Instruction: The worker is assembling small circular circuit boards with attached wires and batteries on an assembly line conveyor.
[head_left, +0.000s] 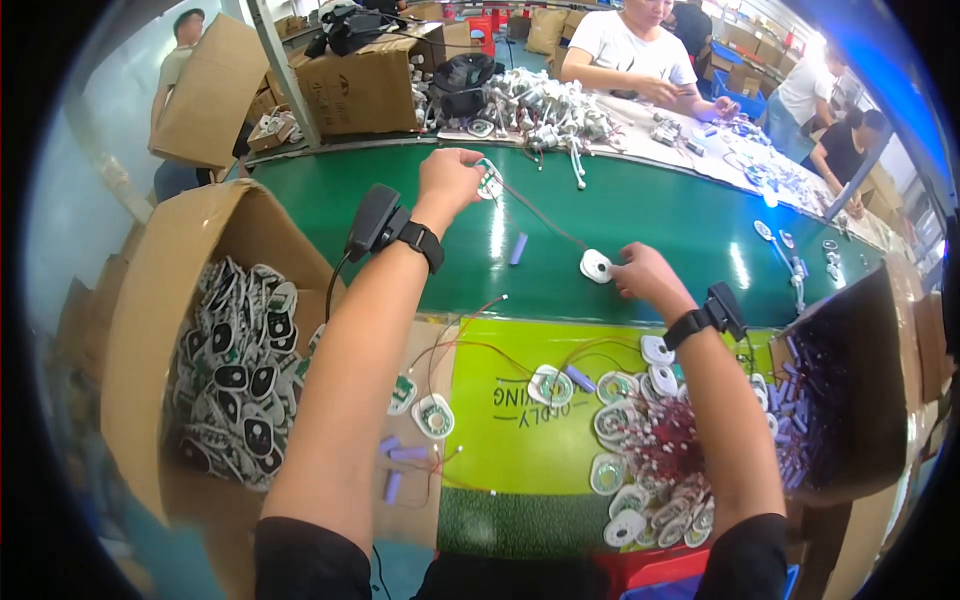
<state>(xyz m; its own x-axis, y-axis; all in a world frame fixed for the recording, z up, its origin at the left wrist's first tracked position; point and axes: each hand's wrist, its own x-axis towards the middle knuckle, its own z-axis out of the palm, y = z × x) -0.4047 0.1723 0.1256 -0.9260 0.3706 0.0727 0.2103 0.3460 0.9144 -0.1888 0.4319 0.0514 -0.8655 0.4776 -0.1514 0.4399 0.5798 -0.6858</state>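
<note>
My left hand (452,182) is closed at the far side of the green belt, its fingers pinching a small white housing with a green circuit board (490,184). From there a thin cable (545,218) runs down to a white oval housing (595,266) with a dark spot. My right hand (645,276) grips that oval housing by its right edge, at or just above the belt; which of the two I cannot tell. Between the hands a purple cylindrical cell (518,249) lies on the belt.
Left stands a carton (150,330) filled with white housings; right, another carton (870,430) holds purple cells. Wired circuit-board housings (550,385) lie on the near yellow-green mat (500,455). White parts (550,105) are heaped beyond the belt (340,185), where a person (630,55) works.
</note>
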